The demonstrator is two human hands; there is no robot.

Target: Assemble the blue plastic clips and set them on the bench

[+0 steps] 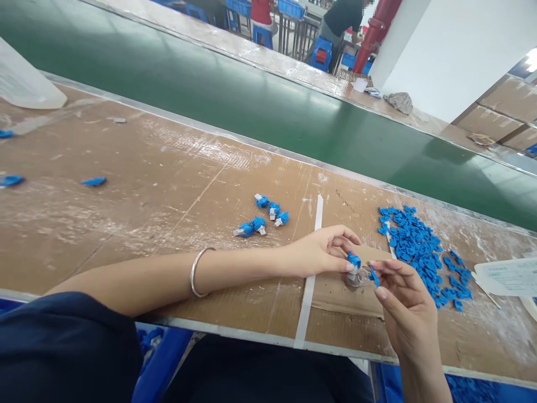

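Blue clip [354,259] sat pinched between the thumb and fingertips of your left hand [321,251], held over a small clear fitting [356,278] that rested on the cardboard patch [335,296] just below the middle of the head view, toward four o'clock. Your right hand [405,305] came in from five o'clock with a second blue piece [373,276] nipped between thumb and forefinger, its tip just beside the clear fitting; the other fingers of that hand were loosely curled, not clenched. Both hands were grasping, neither was released.

To do this joining well, I judged that you needed the left hand steady and low, the wrist resting on the wooden bench [146,184], so that the clear fitting did not skid on the cardboard. The two blue parts were close but whether they touched could not be told from this view. A light grip near the ends of each part would have left the mating faces free; your fingertips covered much of the clip, which might have hidden its alignment from you.

The loose pile of blue clips [419,246] lay at three o'clock, near your right hand, an easy reach. The finished pieces [262,215] lay in a small group at eleven o'clock from your left hand, well apart from the pile, which kept done and undone stock from mixing. A strip of white tape [312,263] ran under your left wrist. The green conveyor belt [251,101] ran across at twelve o'clock, beyond the bench.
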